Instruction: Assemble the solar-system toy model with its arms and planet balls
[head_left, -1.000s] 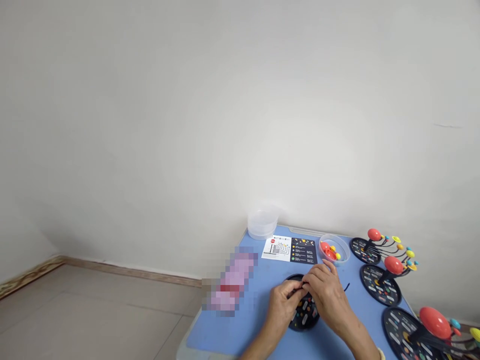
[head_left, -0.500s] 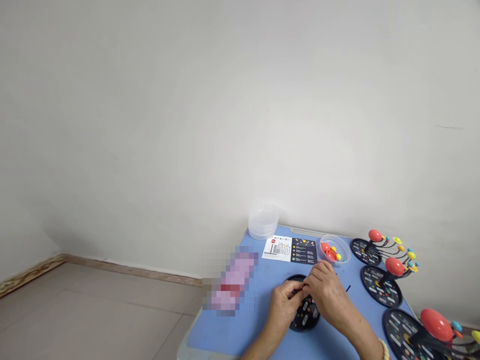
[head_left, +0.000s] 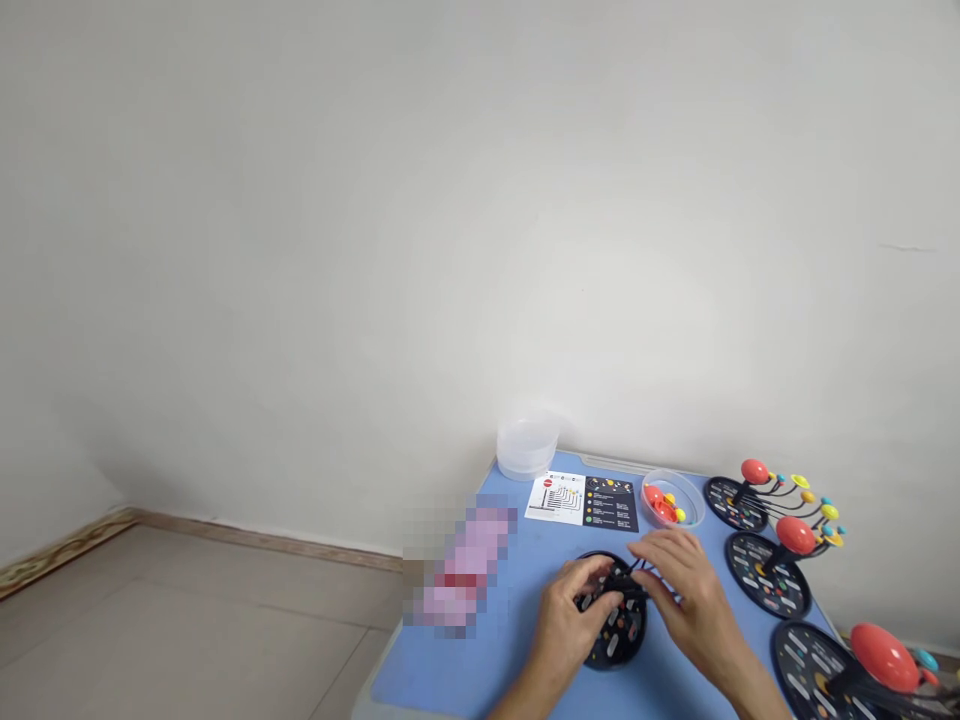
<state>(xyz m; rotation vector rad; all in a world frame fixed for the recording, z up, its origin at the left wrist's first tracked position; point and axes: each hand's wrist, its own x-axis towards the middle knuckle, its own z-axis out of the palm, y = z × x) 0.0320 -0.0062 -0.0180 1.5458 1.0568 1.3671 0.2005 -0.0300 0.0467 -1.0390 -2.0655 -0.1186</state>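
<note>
- 2 hands, as in one left hand (head_left: 574,610) and one right hand (head_left: 686,590)
- 4 round black bases (head_left: 628,645), 1 under the hands and 3 in a row on the right
- 3 big red balls (head_left: 795,535), one for each base in that row
- little colored balls (head_left: 800,482): a bunch, they overlap too much for an honest number
- thin black wires (head_left: 637,566): same deal, too tangled to count
- 1 shallow clear bowl (head_left: 697,497) with several red and yellow bits (head_left: 660,503)
- 1 deeper clear tub (head_left: 526,460), could be a stack, can't tell
- 1 printed sheet (head_left: 559,500)
- 1 blurred-out pink thing (head_left: 472,560)
- 1 blue table (head_left: 442,668)
</note>
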